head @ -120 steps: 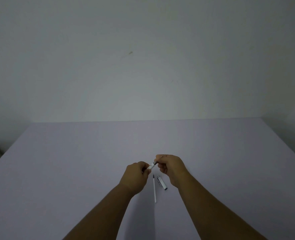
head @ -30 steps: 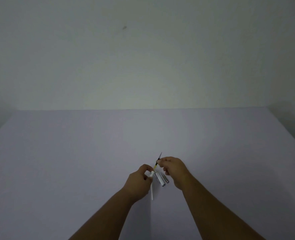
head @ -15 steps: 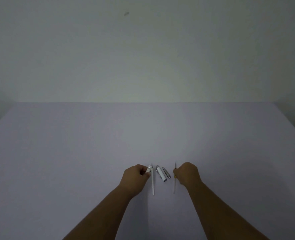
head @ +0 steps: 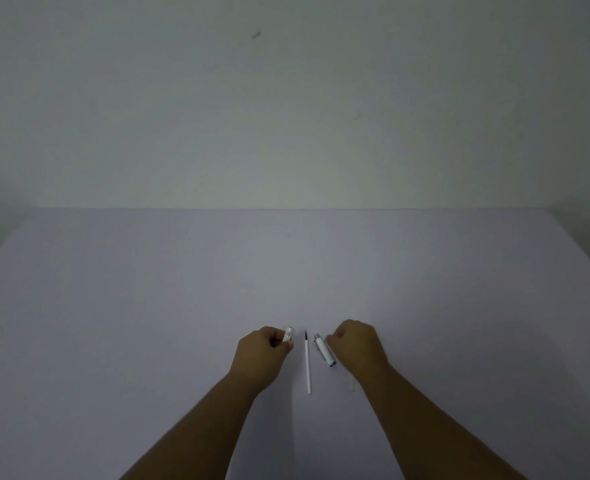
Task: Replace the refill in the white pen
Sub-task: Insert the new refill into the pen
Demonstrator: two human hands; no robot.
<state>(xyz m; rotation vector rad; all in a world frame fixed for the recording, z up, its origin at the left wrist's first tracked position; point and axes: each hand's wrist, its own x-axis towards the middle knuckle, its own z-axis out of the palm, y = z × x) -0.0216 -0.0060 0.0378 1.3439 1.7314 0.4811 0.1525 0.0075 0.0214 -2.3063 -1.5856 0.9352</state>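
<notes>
Since a moment ago my right hand (head: 357, 346) dropped the old refill; it's curled, contents unclear; left hand (head: 265, 351) grips the barrel (head: 289, 334); new refill (head: 308, 365) awaits insertion

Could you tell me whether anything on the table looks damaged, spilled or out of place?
Nothing stands out. The pen is simply apart: a barrel piece in the left hand, a white refill lying straight on the table, and the capped section beside the right hand.
</notes>
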